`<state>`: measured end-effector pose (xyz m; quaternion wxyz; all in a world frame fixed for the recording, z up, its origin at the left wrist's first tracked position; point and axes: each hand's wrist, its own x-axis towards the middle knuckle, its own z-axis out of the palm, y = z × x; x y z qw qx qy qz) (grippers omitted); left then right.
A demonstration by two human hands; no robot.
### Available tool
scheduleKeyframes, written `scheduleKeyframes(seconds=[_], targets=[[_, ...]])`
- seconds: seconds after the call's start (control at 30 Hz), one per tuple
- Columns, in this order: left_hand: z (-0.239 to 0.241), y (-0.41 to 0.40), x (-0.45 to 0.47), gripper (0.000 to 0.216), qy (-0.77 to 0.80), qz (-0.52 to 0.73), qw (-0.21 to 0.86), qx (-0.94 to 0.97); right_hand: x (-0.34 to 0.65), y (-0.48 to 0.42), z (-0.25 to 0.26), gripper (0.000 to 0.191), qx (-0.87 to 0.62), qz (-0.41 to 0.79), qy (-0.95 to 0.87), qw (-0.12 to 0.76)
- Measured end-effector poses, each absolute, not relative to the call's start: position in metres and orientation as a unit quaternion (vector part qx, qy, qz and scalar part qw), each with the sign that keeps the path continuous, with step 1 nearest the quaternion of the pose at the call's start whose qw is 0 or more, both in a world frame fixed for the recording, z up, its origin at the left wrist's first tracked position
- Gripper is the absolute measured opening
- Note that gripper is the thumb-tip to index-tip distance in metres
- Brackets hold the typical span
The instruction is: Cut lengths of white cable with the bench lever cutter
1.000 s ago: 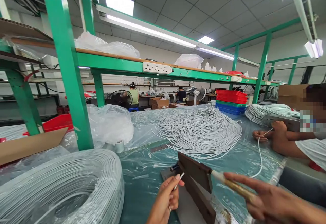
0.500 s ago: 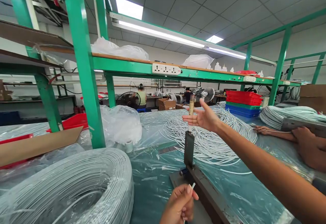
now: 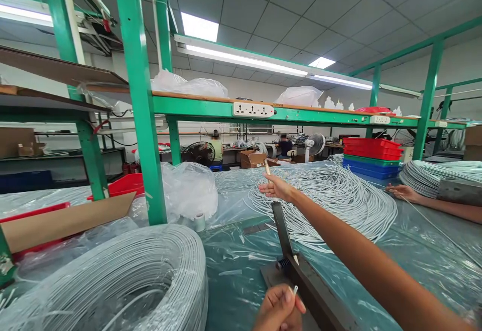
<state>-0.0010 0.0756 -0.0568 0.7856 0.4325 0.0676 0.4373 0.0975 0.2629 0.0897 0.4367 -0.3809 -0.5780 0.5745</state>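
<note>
My right hand reaches far forward with its fingers spread and rests against the taped handle of a lever cutter, whose dark blade arm stands raised and tilts away from me. My left hand, at the bottom edge, pinches the end of a thin white cable next to the cutter's base. A loose heap of cut white cable lies beyond the lever.
A big coil of white cable sits at front left. A green frame post stands beside a clear plastic bag and a tape roll. Another person's arm rests at right. Stacked red and blue trays stand behind.
My right hand has pushed the lever from low and near me up and then past upright, tilting away. My left hand has dropped lower in the view, still pinching the cable end.
</note>
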Motion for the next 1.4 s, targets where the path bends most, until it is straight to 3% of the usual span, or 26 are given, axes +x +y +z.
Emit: scheduleKeyframes(seconds=[0.2,0.3,0.4,0.53,0.67,0.83,1.03,1.27,1.33,1.4], targets=[[-0.060,0.076,-0.002,0.030,0.054,0.453,0.788,0.414,0.115,0.191,0.069,0.041,-0.319,0.474,-0.636,0.519],[-0.059,0.075,0.001,0.032,0.039,0.460,0.786,0.410,0.132,0.134,0.057,0.048,-0.256,0.465,-0.715,0.454],[-0.054,0.074,0.006,0.034,0.040,0.463,0.782,0.416,0.143,0.090,0.046,0.036,-0.239,0.404,-0.790,0.395],[-0.054,0.072,0.013,0.035,0.031,0.463,0.776,0.427,0.147,0.066,0.039,0.016,-0.286,0.318,-0.805,0.411],[-0.059,0.073,0.014,0.035,0.033,0.457,0.774,0.437,0.148,0.064,0.036,0.024,-0.316,0.232,-0.840,0.376],[-0.060,0.071,0.012,0.036,0.052,0.457,0.775,0.433,0.153,0.066,0.033,0.036,-0.345,0.291,-0.781,0.431],[-0.057,0.069,0.015,0.038,0.065,0.448,0.776,0.439,0.150,0.053,0.032,0.014,-0.302,0.281,-0.823,0.391],[-0.044,0.061,0.011,0.036,0.090,0.450,0.772,0.440,0.153,0.073,0.021,0.039,-0.347,0.445,-0.654,0.503],[-0.027,0.055,0.009,0.035,0.089,0.479,0.766,0.419,0.156,0.073,0.011,0.037,-0.337,0.496,-0.663,0.448],[-0.006,0.048,0.009,0.032,0.082,0.522,0.751,0.396,0.155,0.063,-0.001,0.030,-0.312,0.557,-0.692,0.337]])
